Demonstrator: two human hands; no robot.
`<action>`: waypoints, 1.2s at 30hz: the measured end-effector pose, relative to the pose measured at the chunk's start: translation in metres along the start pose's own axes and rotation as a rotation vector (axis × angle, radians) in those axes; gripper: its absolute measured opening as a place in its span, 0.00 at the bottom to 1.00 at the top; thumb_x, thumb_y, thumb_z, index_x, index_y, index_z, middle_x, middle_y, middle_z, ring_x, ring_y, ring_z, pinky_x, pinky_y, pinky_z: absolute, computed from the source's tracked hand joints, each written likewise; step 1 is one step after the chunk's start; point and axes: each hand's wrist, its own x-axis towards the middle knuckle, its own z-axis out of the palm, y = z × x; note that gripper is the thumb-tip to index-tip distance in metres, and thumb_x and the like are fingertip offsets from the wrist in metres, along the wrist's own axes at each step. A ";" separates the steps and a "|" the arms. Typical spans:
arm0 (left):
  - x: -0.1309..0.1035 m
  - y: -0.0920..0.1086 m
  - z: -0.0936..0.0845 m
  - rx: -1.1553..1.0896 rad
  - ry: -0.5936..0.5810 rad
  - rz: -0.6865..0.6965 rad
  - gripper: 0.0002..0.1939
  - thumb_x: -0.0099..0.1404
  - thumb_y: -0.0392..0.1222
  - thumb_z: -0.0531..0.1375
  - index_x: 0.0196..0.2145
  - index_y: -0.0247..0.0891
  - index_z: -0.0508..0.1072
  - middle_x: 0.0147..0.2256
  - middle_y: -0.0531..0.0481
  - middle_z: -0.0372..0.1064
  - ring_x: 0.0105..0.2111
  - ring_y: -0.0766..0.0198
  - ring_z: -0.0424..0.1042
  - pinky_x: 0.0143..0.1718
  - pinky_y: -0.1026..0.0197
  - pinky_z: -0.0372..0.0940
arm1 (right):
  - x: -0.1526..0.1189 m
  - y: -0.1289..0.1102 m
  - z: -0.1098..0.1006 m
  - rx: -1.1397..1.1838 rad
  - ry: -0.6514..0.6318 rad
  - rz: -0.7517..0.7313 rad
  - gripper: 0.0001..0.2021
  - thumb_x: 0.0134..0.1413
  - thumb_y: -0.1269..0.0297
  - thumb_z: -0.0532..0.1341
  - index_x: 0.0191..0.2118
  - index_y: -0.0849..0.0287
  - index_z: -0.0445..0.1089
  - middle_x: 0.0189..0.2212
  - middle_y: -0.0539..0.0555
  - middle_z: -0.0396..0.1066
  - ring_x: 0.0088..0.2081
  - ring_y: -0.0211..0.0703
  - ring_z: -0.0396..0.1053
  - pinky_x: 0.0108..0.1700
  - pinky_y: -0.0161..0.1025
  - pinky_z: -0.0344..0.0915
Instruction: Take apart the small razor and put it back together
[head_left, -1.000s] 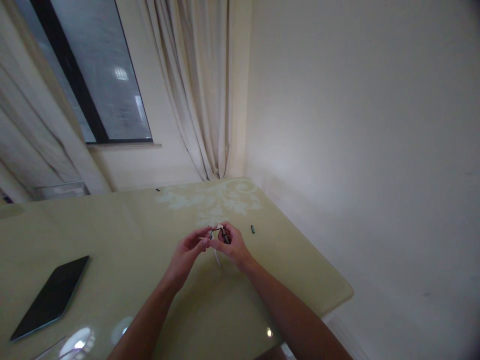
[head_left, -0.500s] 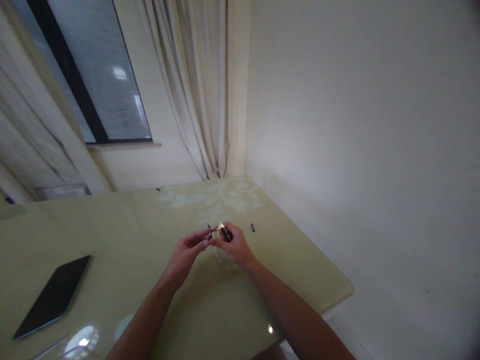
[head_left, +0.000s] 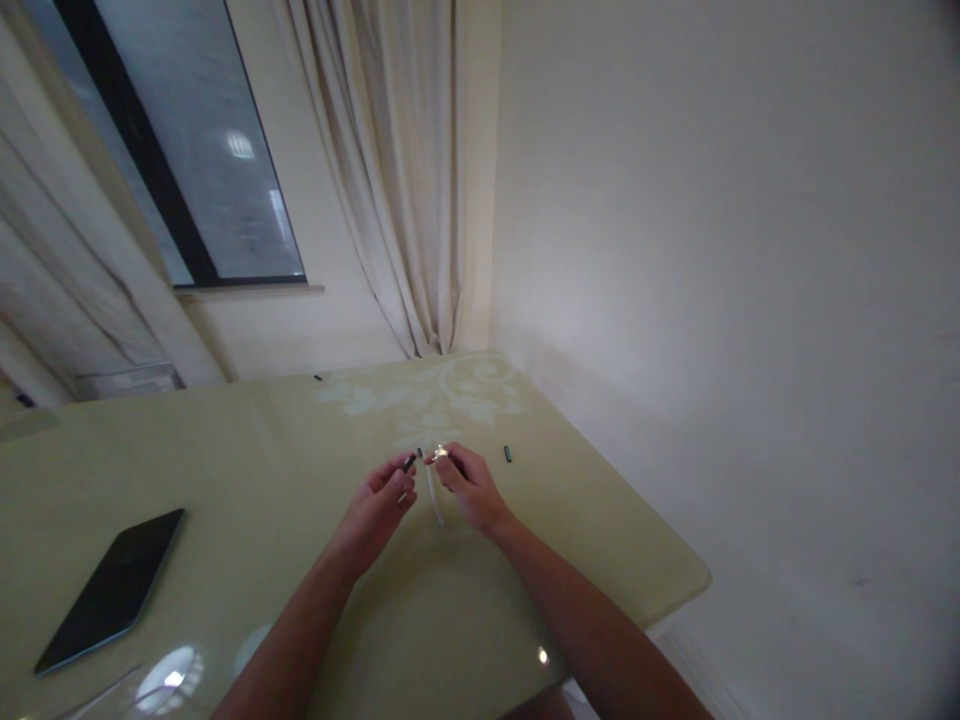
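Above the pale green table, my left hand [head_left: 380, 507] pinches a small dark piece [head_left: 409, 463] between thumb and fingers. Close beside it on the right, my right hand [head_left: 470, 487] is closed around a small shiny metallic object [head_left: 440, 454], whose dark part is mostly hidden by the fingers. A thin white strip [head_left: 434, 498] hangs down between the two hands; what it is attached to is too small to tell. The fingertips of both hands are close together with a narrow gap.
The green table [head_left: 247, 480] has a dark tablet [head_left: 112, 590] at the left. A small dark piece [head_left: 508, 454] lies right of my hands, another [head_left: 318, 378] near the far edge. A wall [head_left: 712, 250] borders the right side; curtains [head_left: 397, 170] hang behind.
My left hand has drawn slightly away from my right, and its dark piece now shows tilted at the fingertips. More of the white strip is visible. My right thumb has moved up by the metallic object.
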 end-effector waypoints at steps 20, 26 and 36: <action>-0.002 -0.015 -0.005 -0.140 -0.150 0.006 0.27 0.53 0.49 0.77 0.50 0.47 0.79 0.47 0.48 0.76 0.46 0.61 0.74 0.45 0.60 0.66 | -0.010 -0.015 0.015 0.077 -0.108 0.009 0.27 0.65 0.39 0.57 0.32 0.61 0.73 0.22 0.47 0.57 0.25 0.35 0.53 0.27 0.34 0.51; -0.003 -0.011 -0.003 -0.099 -0.125 0.002 0.27 0.52 0.50 0.77 0.49 0.47 0.80 0.45 0.48 0.77 0.46 0.60 0.74 0.47 0.58 0.66 | -0.010 -0.017 0.014 0.023 -0.108 0.009 0.28 0.65 0.38 0.57 0.32 0.60 0.74 0.22 0.47 0.58 0.26 0.36 0.55 0.28 0.34 0.53; -0.002 -0.013 -0.005 -0.096 -0.133 0.029 0.26 0.54 0.49 0.76 0.50 0.48 0.79 0.49 0.47 0.77 0.48 0.60 0.75 0.46 0.60 0.67 | -0.008 -0.008 0.011 -0.021 -0.082 -0.006 0.26 0.66 0.41 0.57 0.30 0.60 0.71 0.23 0.48 0.61 0.25 0.36 0.56 0.28 0.34 0.53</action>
